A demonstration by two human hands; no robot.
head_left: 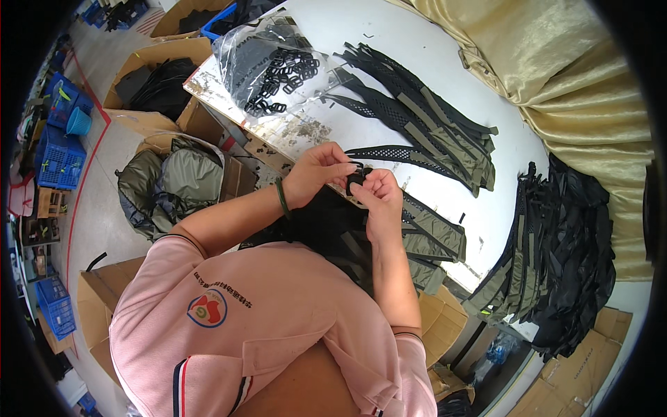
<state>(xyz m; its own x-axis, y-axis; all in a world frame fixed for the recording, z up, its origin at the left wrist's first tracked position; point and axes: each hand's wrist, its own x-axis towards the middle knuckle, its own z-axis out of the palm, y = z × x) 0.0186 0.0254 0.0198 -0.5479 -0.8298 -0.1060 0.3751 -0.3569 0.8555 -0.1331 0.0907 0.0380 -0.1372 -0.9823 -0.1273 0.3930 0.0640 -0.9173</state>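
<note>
At the table's near edge my two hands meet over a small black plastic buckle [356, 181]. My left hand [316, 175] is closed, thumb and fingertips pinching the black webbing end by the buckle. My right hand [382, 201] grips the buckle from the other side, thumb on top; the fingers partly hide it. Just beyond, a black mesh strap [396, 152] runs off to the right along the table. Below my hands, more black and olive-green straps [431, 233] hang over the edge. A clear plastic bag [240, 52] with loose black buckles [285, 73] lies at the far left.
The white table [445, 48] carries a pile of mesh straps [417, 115]. To the right hangs a thick heap of black straps [570, 257] near a gold curtain [549, 62]. Cardboard boxes [132, 62] and folded olive fabric [191, 177] stand left; blue crates [59, 156] lie farther off.
</note>
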